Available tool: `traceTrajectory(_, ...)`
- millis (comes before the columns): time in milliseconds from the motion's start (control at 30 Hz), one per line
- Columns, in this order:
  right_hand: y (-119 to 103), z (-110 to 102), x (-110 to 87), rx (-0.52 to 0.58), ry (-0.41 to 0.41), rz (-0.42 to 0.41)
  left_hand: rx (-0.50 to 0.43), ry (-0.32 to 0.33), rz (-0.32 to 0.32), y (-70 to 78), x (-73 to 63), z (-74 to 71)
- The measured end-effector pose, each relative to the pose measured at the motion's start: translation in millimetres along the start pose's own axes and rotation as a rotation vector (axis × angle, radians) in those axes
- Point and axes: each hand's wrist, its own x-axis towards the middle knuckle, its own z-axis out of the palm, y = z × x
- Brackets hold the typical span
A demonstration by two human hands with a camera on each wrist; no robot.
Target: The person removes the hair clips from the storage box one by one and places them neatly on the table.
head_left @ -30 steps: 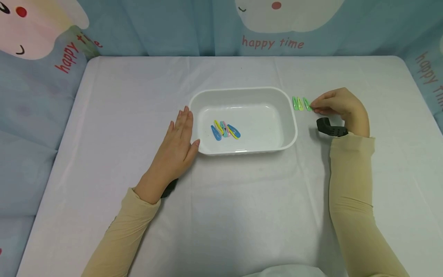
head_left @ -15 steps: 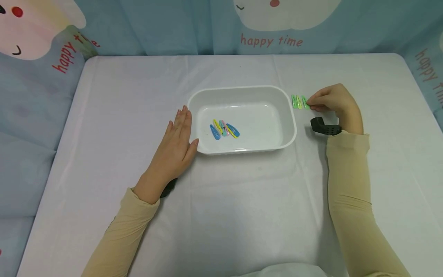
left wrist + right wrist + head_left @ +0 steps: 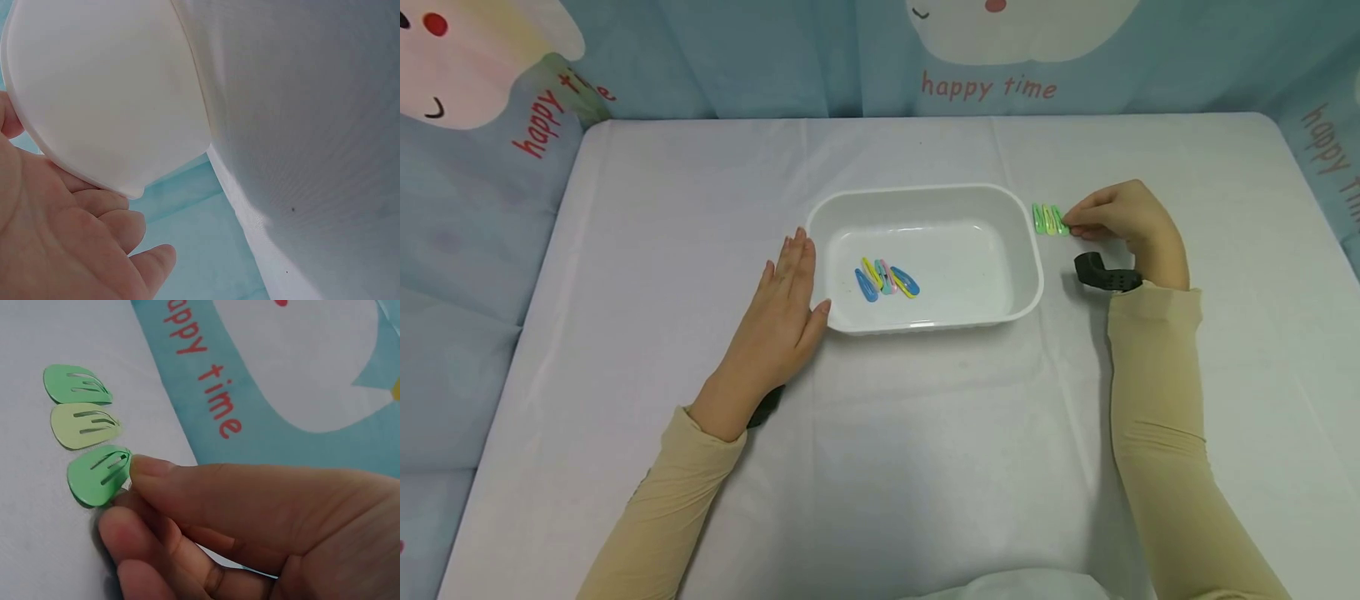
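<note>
Got the right green clip (image 3: 94, 487) pinched by its narrow end in the right grip (image 3: 1131, 215), thumb against fingertip. Just closed up most of the gap to the yellow-green clip (image 3: 65, 428), next to the left green clip (image 3: 57, 387), so looking like a neater row of three now. Can't tell if actually touching. Sitting on the counter (image 3: 925, 458) right off the tray's (image 3: 970, 279) right end, nearer the far edge than the near one. Pretty tight against the tray on that side, but with good width over toward the counter's right edge. Resting the left grip (image 3: 778, 325) along the tray's left end, fingers out straight. Inside, left of middle: mixed-colour clips (image 3: 886, 287). Roomiest toward the counter's near edge, narrower behind the tray.
</note>
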Motion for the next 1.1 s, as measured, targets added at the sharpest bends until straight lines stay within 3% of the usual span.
traceTrajectory(467, 6.8, -10.2, -3.3, 0.348, -0.134, -0.005, -0.004, -0.004, -0.002, -0.2, -0.1, 0.0)
traceTrajectory(733, 3.4, -12.6, -6.4, 0.401, -0.112, -0.032, -0.001, -0.007, -0.003, -0.4, -0.3, -0.4)
traceTrajectory(1100, -9.3, -10.7, -14.5, 0.362, -0.118, -0.133, 0.001, -0.008, -0.007, -1.8, 0.2, 0.7)
